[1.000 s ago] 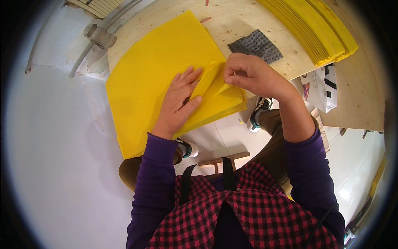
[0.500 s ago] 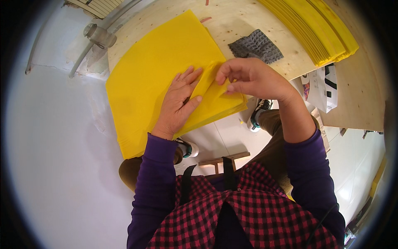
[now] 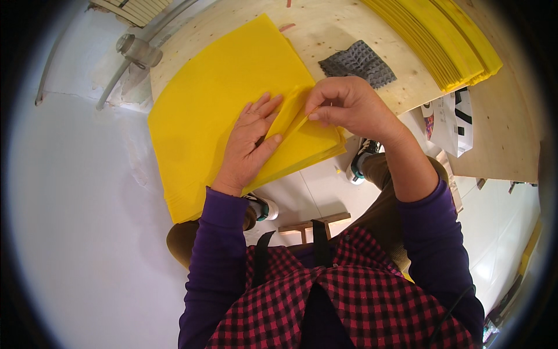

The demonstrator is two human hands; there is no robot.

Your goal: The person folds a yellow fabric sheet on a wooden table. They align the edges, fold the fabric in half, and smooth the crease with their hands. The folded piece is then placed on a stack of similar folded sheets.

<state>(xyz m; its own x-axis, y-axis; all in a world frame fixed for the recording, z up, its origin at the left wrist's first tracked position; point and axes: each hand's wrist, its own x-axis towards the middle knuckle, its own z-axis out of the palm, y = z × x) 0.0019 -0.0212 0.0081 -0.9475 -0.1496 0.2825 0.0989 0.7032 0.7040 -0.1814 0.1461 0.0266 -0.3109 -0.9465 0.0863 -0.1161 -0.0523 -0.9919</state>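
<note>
A broad stack of yellow sheets point(image 3: 203, 104), soft and cloth-like, lies on the wooden table in front of me. Flat on top of it rests my left hand point(image 3: 244, 145), fingers stretched and thumb spread, holding nothing. Beside its thumb, the near right corner of the top sheet is lifted into a narrow fold. My right hand point(image 3: 357, 110) pinches the edge of a raised yellow sheet point(image 3: 299, 124) between thumb and fingertips. The lower layers of the stack show along the near edge.
A crumpled grey textured cloth point(image 3: 360, 65) lies just beyond my right hand. Farther right, another pile of folded yellow sheets point(image 3: 436, 43) sits on the wooden table point(image 3: 325, 23). A white printed bag point(image 3: 450, 125) stands below the table's right edge. Grey pipework point(image 3: 139, 51) runs at the far left.
The fingers of my right hand have closed from a loose curl into a pinch, and a second sheet edge now stands up in them. My left hand has stayed in place.
</note>
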